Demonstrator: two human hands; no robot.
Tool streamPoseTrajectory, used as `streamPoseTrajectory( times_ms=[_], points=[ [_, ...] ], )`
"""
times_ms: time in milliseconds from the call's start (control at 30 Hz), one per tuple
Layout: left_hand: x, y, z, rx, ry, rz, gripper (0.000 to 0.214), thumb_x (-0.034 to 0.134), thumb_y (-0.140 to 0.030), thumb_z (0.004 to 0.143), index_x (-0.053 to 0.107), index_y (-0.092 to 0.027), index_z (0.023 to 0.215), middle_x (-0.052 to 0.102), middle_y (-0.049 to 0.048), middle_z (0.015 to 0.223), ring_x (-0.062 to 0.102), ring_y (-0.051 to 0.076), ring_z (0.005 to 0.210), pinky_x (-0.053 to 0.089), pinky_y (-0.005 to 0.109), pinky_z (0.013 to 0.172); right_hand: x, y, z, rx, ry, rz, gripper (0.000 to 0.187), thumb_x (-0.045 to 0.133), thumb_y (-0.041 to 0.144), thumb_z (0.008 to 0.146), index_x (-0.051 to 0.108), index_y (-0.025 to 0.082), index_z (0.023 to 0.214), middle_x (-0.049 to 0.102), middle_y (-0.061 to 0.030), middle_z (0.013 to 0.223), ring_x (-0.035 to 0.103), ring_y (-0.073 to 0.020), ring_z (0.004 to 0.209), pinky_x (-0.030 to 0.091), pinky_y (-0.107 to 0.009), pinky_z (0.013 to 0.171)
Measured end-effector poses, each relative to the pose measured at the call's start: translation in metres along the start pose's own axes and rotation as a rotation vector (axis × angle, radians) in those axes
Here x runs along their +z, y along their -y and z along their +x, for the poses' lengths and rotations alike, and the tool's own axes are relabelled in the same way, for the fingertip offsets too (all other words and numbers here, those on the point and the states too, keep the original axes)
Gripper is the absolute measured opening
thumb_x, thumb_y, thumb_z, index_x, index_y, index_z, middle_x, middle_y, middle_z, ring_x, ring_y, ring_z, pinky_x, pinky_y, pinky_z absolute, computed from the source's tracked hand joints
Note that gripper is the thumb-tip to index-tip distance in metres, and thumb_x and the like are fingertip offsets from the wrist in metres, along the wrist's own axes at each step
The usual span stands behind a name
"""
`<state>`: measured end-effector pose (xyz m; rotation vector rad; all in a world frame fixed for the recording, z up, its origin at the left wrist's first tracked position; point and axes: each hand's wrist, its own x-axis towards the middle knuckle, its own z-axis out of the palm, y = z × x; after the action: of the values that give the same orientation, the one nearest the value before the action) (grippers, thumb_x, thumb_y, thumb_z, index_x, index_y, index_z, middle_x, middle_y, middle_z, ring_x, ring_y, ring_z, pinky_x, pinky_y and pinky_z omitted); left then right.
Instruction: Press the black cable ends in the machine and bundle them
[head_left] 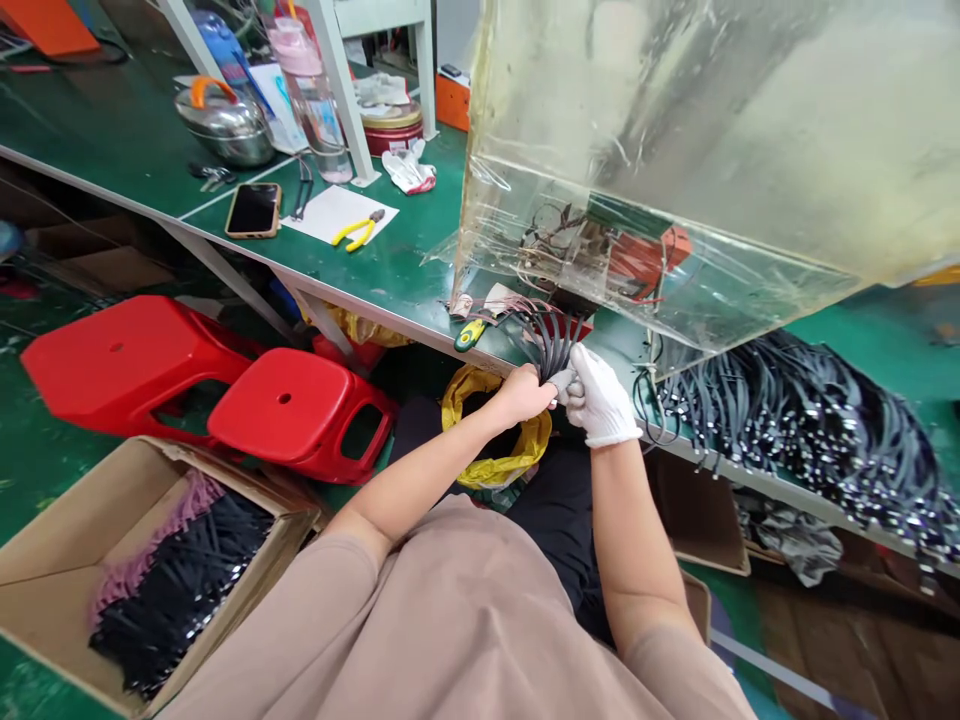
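A bunch of black cables (551, 343) fans upward from my two hands at the front edge of the green bench. My bare left hand (526, 393) is closed around the lower part of the bunch. My right hand (596, 398), in a white glove, pinches the same cables from the other side, its fingers touching those of the left. Thin reddish-brown wires (521, 305) run from the bunch's far end toward the machine. A green-and-yellow handled tool (470, 334) lies just left of the cables. What the hands cover of the bunch is hidden.
A clear plastic guard (675, 230) hangs over the machine ahead. Many black cables with shiny ends (795, 430) overhang the bench's right edge. A yellow-rimmed bag (457, 400) stands below my hands. Red stools (289, 405) and a cardboard box (67, 520) of cables sit at left; yellow pliers (358, 231) lie on paper.
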<state>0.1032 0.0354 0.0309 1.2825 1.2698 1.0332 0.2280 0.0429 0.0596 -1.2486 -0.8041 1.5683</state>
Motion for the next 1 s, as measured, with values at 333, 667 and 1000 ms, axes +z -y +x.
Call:
streamPoseTrajectory(
  times_ms=[333, 667, 1000],
  points=[
    [0.012, -0.008, -0.008, 0.030, -0.022, -0.127, 0.026, 0.060, -0.025, 0.085, 0.058, -0.019, 0.059, 0.057, -0.0005, 0.051, 0.053, 0.013, 0.047, 0.045, 0.025, 0.053, 0.021, 0.007, -0.003, 0.063, -0.127, 0.076, 0.060, 0.092, 0.047, 0.055, 0.042, 0.025, 0.079, 0.034, 0.0151, 0.042, 0.027, -0.0029, 0.032, 0.023, -0.014, 0.029],
    [0.007, -0.004, -0.017, -0.017, 0.008, -0.212, 0.019, 0.063, -0.029, 0.082, 0.061, -0.017, 0.067, 0.058, -0.0013, 0.054, 0.050, 0.010, 0.045, 0.040, 0.021, 0.044, 0.009, -0.003, -0.004, 0.113, -0.041, -0.043, 0.048, 0.082, 0.055, 0.068, 0.045, 0.025, 0.080, 0.036, 0.0133, 0.039, 0.030, -0.0068, 0.027, 0.022, -0.015, 0.026],
    [-0.030, 0.027, -0.112, -0.235, 0.163, -0.217, 0.048, 0.064, -0.059, 0.083, 0.065, -0.017, 0.062, 0.062, 0.0019, 0.054, 0.043, 0.008, 0.040, 0.032, 0.022, 0.037, 0.003, -0.035, -0.040, -0.029, 0.174, -0.094, 0.046, 0.081, 0.058, 0.074, 0.067, 0.018, 0.094, 0.070, -0.0026, 0.075, 0.056, -0.0070, 0.051, 0.048, -0.015, 0.045]
  ],
)
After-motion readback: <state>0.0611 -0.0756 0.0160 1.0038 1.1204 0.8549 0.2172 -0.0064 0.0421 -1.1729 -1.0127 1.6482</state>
